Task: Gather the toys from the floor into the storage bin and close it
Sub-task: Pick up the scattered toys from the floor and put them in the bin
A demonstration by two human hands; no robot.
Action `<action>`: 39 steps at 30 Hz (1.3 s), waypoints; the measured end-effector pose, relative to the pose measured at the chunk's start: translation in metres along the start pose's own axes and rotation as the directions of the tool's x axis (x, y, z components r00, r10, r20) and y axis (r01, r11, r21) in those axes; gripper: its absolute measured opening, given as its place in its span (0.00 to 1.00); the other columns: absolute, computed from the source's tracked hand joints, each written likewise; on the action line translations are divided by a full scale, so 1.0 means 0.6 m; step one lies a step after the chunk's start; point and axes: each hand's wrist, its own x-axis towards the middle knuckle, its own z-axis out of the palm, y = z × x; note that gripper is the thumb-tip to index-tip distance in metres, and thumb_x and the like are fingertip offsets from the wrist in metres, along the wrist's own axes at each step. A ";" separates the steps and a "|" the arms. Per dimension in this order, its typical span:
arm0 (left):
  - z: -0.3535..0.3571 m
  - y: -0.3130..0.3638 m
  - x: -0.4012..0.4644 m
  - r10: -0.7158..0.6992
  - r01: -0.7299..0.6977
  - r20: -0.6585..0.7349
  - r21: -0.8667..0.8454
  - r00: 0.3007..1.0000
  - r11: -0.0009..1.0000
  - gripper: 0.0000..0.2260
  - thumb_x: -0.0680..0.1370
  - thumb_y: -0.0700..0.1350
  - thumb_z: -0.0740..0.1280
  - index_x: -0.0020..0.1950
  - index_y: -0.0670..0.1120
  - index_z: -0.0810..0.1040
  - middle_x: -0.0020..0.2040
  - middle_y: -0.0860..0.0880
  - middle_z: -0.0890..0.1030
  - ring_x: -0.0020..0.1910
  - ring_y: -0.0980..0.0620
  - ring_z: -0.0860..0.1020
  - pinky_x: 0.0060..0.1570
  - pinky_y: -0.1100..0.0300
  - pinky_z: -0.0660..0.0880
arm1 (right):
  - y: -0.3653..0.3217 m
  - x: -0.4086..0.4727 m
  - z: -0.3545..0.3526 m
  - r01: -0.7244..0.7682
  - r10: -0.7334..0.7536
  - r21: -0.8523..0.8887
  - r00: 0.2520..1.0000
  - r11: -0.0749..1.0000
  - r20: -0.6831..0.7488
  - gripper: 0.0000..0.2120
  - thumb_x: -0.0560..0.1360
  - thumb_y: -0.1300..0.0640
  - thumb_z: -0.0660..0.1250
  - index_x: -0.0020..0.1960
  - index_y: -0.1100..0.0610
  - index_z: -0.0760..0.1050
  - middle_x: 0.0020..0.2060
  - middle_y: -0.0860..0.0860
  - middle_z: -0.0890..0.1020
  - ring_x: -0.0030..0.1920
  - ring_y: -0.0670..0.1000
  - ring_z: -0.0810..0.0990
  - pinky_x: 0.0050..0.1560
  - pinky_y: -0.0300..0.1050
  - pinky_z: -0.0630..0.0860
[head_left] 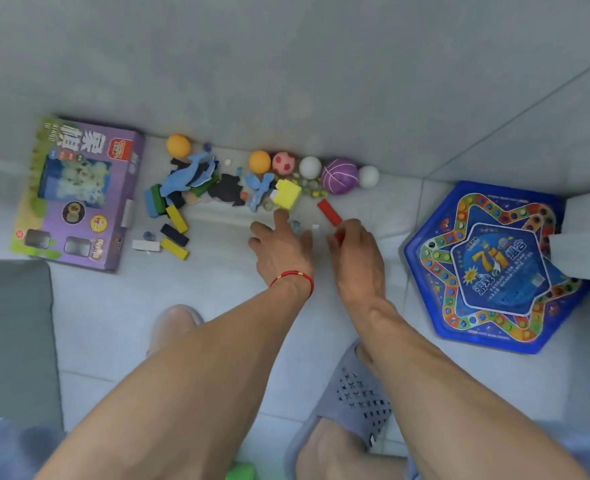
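Note:
Toys lie scattered on the light floor along a grey wall. My left hand (281, 245), a red string on its wrist, reaches with straight fingers toward a yellow block (287, 192) and a small marble (295, 225). My right hand (354, 252) pinches a small red piece (338, 236), just below a red block (329, 211). Balls line the wall: two orange balls (178, 144) (260, 161), a pink ball (283, 163), two white balls (310, 167) (368, 176) and a purple ball (340, 175). Blue foam pieces (189, 173) and coloured blocks (175, 219) lie to the left. No storage bin shows.
A purple toy box (79, 195) lies flat at left. At right lies a blue hexagonal game board (494, 268), with a white object (587, 237) over its right edge. A grey cushion (13, 341) is at lower left. My slippered feet (352, 403) stand below.

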 end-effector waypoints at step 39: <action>-0.385 -0.223 -0.164 -0.223 0.505 0.481 -0.861 0.848 0.059 0.05 0.77 0.43 0.69 0.52 0.45 0.76 0.51 0.42 0.81 0.39 0.44 0.75 0.28 0.60 0.76 | -0.168 0.093 -0.001 -0.007 0.013 -0.027 0.975 1.000 0.220 0.30 0.79 0.51 0.66 0.75 0.60 0.59 0.63 0.64 0.76 0.63 0.66 0.76 0.57 0.56 0.75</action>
